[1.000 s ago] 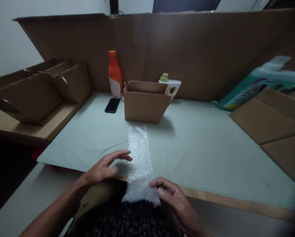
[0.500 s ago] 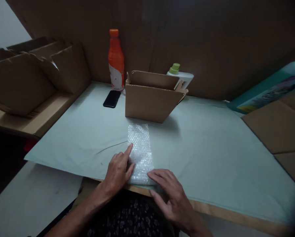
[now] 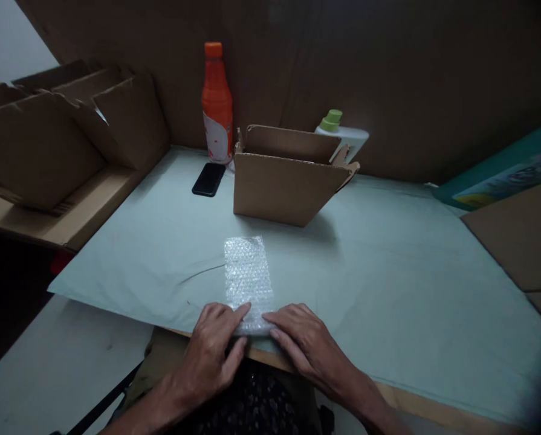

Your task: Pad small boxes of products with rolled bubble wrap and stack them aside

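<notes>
A strip of bubble wrap lies lengthwise on the pale green cloth at the table's near edge. Its near end is folded into a thicker roll; whatever may be inside cannot be made out. My left hand grips the left end of that roll, index finger on top and thumb on the near side. At the right end, my right hand pinches it the same way, fingertips over the top and thumb below. The far part of the strip lies flat and untouched.
Beyond the strip stands an open cardboard box, with a white bottle behind it. A black phone lies near an orange bottle. Cardboard boxes stand left; a teal container and cardboard flap are right.
My left hand has drawn back from the strip's left side to its near end. My right hand has closed on the near end too. The strip's flat part is shorter and shifted slightly left.
</notes>
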Demonstrator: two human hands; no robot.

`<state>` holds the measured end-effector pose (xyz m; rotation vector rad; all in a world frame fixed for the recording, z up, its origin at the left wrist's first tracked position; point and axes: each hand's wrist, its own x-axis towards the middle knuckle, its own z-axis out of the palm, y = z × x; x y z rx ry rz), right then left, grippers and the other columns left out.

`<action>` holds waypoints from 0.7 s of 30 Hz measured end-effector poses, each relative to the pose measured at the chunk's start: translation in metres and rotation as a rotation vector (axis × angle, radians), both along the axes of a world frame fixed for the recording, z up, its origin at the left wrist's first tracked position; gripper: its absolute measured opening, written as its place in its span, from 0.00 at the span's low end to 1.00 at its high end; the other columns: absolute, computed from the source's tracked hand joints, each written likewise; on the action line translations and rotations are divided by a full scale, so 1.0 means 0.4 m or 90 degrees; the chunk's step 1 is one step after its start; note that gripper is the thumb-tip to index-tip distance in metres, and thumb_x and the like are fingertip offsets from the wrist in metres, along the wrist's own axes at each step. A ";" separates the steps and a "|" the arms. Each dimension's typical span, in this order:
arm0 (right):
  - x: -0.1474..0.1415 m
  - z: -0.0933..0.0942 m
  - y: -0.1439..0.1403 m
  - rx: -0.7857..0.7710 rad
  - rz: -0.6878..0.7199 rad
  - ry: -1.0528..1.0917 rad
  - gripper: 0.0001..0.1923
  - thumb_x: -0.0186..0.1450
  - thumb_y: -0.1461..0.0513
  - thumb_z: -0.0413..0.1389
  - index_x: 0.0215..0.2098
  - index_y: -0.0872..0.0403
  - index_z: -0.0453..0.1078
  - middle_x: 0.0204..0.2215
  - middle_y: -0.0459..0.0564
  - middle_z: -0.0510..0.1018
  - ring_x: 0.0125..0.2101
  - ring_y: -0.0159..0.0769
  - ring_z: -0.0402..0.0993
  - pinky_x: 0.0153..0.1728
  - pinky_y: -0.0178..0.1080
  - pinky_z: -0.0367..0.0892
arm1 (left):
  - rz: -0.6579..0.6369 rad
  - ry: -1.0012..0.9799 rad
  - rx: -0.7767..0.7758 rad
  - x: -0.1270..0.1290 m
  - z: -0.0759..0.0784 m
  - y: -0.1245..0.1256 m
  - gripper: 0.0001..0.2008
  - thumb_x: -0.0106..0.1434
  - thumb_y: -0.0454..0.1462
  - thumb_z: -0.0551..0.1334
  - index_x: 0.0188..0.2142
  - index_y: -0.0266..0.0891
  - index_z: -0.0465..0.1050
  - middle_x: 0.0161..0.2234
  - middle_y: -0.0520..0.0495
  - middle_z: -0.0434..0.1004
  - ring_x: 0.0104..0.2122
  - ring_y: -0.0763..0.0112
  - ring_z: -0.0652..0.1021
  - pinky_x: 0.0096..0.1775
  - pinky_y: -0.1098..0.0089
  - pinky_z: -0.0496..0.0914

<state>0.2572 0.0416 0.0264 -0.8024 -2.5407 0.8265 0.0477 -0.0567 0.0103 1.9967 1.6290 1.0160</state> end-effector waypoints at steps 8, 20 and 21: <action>0.017 -0.018 -0.006 0.235 -0.063 0.057 0.16 0.67 0.65 0.57 0.54 0.51 0.70 0.46 0.55 0.80 0.46 0.45 0.75 0.45 0.48 0.70 | 0.105 0.073 -0.008 -0.007 -0.053 0.033 0.25 0.67 0.34 0.58 0.63 0.43 0.60 0.37 0.45 0.76 0.36 0.60 0.74 0.39 0.58 0.70; -0.017 -0.008 0.042 0.081 -0.014 -0.008 0.13 0.72 0.63 0.52 0.53 0.51 0.69 0.41 0.52 0.82 0.41 0.42 0.77 0.43 0.48 0.71 | 0.013 0.049 0.014 -0.036 -0.005 0.036 0.25 0.69 0.31 0.56 0.63 0.42 0.59 0.41 0.43 0.77 0.42 0.59 0.74 0.46 0.55 0.70; -0.016 -0.008 0.044 0.118 -0.041 -0.002 0.14 0.72 0.62 0.52 0.54 0.51 0.69 0.44 0.54 0.81 0.43 0.43 0.76 0.44 0.48 0.71 | 0.029 0.048 0.010 -0.038 -0.009 0.049 0.24 0.69 0.31 0.56 0.63 0.41 0.59 0.39 0.44 0.77 0.40 0.60 0.74 0.44 0.56 0.70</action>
